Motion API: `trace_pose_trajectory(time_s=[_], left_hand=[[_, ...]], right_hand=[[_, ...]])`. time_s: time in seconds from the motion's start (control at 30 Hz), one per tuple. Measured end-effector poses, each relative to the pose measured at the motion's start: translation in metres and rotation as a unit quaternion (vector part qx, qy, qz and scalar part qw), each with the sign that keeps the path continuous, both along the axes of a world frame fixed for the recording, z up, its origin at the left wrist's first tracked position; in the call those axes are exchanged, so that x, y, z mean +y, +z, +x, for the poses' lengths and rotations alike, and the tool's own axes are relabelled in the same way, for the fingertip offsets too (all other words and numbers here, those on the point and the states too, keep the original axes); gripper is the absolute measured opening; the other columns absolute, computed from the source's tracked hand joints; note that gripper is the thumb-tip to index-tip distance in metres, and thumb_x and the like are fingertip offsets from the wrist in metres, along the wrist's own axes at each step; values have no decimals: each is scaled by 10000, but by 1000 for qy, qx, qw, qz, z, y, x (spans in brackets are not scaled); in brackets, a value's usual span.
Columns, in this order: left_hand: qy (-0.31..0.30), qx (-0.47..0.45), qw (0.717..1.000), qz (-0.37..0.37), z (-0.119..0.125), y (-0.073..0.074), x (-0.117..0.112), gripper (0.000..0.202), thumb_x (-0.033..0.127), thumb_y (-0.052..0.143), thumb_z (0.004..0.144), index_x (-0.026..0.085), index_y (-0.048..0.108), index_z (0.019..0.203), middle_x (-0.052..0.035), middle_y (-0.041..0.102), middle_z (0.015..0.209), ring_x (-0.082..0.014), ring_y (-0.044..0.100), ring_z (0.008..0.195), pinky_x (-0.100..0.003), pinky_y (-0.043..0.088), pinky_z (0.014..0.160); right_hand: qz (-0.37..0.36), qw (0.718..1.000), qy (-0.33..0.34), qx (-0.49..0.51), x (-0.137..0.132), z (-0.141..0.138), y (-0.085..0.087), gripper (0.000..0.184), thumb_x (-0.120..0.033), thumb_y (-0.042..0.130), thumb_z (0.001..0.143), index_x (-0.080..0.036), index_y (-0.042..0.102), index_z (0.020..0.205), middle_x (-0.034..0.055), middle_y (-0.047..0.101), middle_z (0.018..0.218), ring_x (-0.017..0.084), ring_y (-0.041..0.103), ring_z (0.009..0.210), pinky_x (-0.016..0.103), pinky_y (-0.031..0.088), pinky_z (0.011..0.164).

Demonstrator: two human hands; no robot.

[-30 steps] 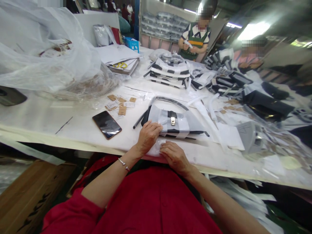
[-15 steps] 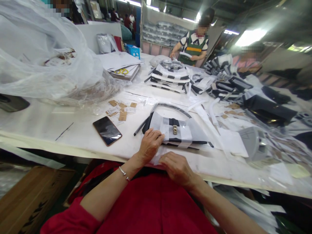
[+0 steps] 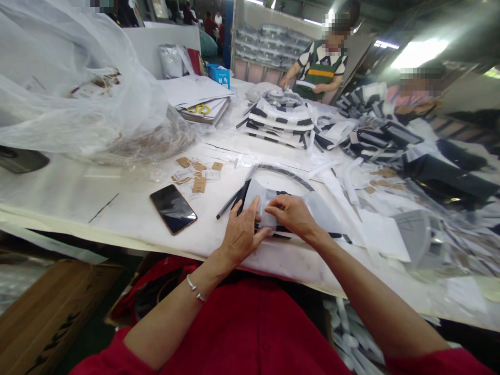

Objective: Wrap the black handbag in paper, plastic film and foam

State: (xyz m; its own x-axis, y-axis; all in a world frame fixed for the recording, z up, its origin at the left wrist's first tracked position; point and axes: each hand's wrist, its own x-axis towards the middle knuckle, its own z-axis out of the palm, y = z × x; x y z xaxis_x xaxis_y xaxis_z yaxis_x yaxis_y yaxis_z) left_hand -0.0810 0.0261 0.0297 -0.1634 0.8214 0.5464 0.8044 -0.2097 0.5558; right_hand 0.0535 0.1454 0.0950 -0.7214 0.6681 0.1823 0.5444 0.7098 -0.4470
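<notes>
A black handbag (image 3: 318, 208) wrapped in white tissue lies on the table in front of me, its wrapped handle (image 3: 281, 169) arching away behind it. My left hand (image 3: 242, 229) rests on the bag's left front, fingers spread, thumb pointing right along its lower edge. Over the middle of the bag is my right hand (image 3: 291, 212), thumb and forefinger brought together close to the wrapping. Whatever is between those fingertips is too small to make out. The gold clasp on the front is hidden behind this hand.
A phone (image 3: 173, 208) and several brown tags (image 3: 199, 184) lie left of the bag. Wrapped bags are stacked (image 3: 279, 125) behind it. Plastic film (image 3: 128, 125) heaps at left; papers (image 3: 380, 234) and a grey roll (image 3: 416, 234) lie right. A co-worker (image 3: 322, 67) stands across the table.
My right hand has risen from the table edge onto the middle of the bag, covering the clasp. My left hand's fingers have spread apart over the bag's left side.
</notes>
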Motion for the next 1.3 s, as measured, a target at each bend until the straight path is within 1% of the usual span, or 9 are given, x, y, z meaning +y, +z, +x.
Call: trace_pose_trajectory(time_s=[0.17,0.33,0.5,0.7,0.83,0.93,1.07,1.2,1.3], left_hand=[[53,9,999,9,7,-1,13,723,266,626,881,152,249,1487,16,684,803,-192,674,879,-456,401,1066],[60,56,997,11,12,4,10,751,314,632,873,113,257,1491,-36,695,882,-199,663,858,-471,401,1072],[70,72,994,45,13,0,13,625,192,549,917,125,290,1482,1,681,794,-171,659,829,-432,410,1070],[95,98,990,37,8,-7,24,498,122,555,887,95,440,1370,-35,698,829,-176,655,811,-416,458,1009],[60,145,987,23,8,5,15,320,179,546,928,170,558,1247,-46,712,922,-187,663,876,-474,408,1066],[30,190,979,65,18,11,-1,223,193,539,943,202,608,1156,-73,695,1132,-210,628,1103,-502,320,1131],[8,238,970,53,33,3,-15,272,189,557,931,179,595,1200,-81,684,1191,-213,606,1149,-425,378,1065],[35,266,963,18,38,-10,-14,333,204,575,919,143,575,1247,-103,685,1186,-225,625,1087,-415,425,1000],[50,284,957,21,39,-10,-12,337,177,552,924,140,570,1259,-106,686,1182,-222,622,1093,-417,428,1004]], right_hand=[[-7,1000,-13,26,3,0,-11,133,-230,702,831,-215,668,704,-7,687,744,160,597,708,293,405,699],[46,994,-6,97,-1,3,-14,144,-227,696,844,-204,646,710,0,671,735,169,577,732,318,382,757],[45,998,-13,36,3,2,-19,150,-221,698,844,-204,671,697,7,665,757,180,568,771,341,342,786],[55,997,-47,-37,2,0,-27,140,-279,698,855,-226,710,726,19,648,822,204,542,866,354,301,789],[52,994,-64,-65,1,0,-29,138,-287,677,868,-215,695,752,27,638,843,202,530,865,346,299,773],[44,994,-69,-68,2,0,-31,137,-297,657,883,-210,691,781,30,639,865,197,531,859,340,302,766],[39,994,-76,-62,2,1,-33,127,-295,678,859,-208,678,767,23,640,865,200,542,887,339,311,781],[53,993,-79,-72,3,-3,-33,120,-286,682,848,-204,674,760,38,648,879,217,549,902,349,336,790],[44,996,-77,-13,3,-2,-24,50,-225,686,825,-197,667,789,41,662,881,212,564,900,346,380,816]])
